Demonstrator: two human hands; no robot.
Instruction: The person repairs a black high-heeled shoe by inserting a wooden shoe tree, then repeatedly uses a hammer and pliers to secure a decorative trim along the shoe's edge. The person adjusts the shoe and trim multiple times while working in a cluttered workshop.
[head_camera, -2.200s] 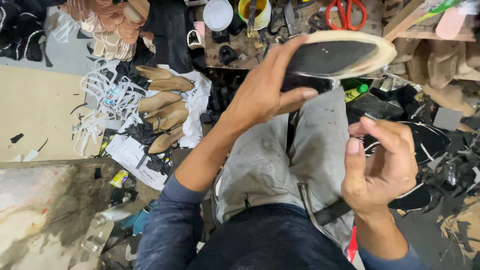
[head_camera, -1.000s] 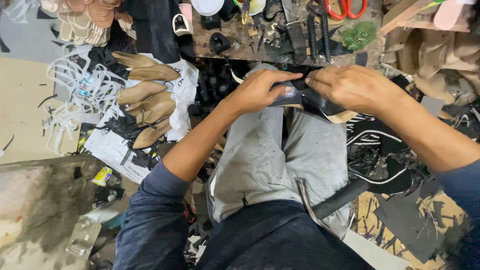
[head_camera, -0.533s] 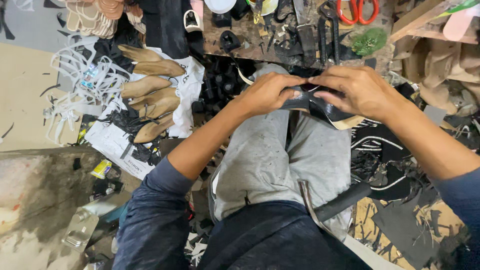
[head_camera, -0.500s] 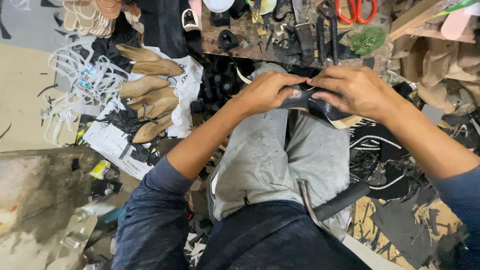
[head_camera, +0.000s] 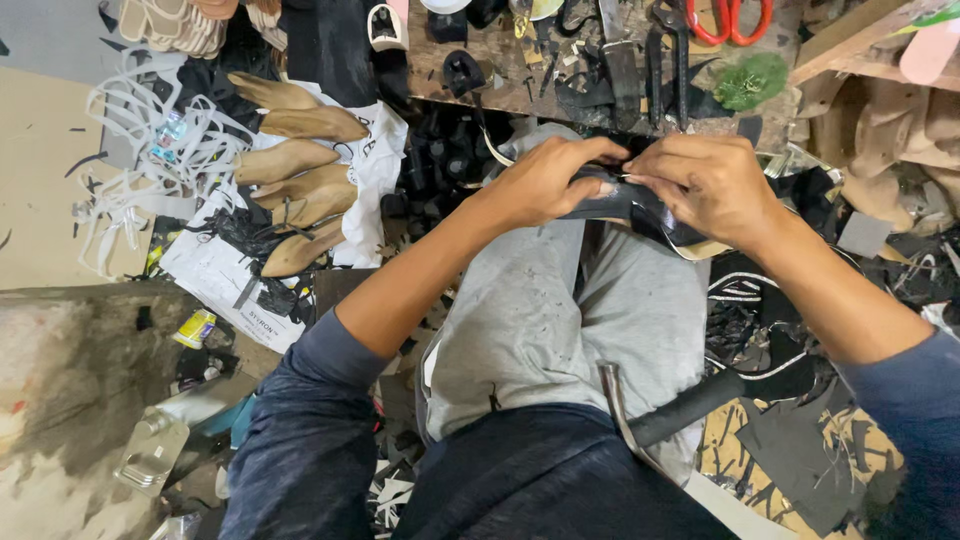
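Note:
A black shoe sole with a cream edge (head_camera: 640, 212) rests on my knees, above my grey trousers. My left hand (head_camera: 548, 180) grips its near end, fingers curled over the top. My right hand (head_camera: 706, 186) pinches the sole's upper edge next to the left hand's fingertips, and both hands meet at the middle. Much of the sole is hidden under my fingers.
A cluttered wooden workbench (head_camera: 520, 50) lies ahead with red-handled scissors (head_camera: 728, 18), black pliers (head_camera: 664, 50) and a green pad (head_camera: 752, 80). Several tan wooden shoe lasts (head_camera: 292, 170) lie on white paper at left. Black scraps litter the floor at right.
The left hand brought the sole down from a raised position to my knees, and the right hand came in from the right and took hold of it. Since then the hands barely move.

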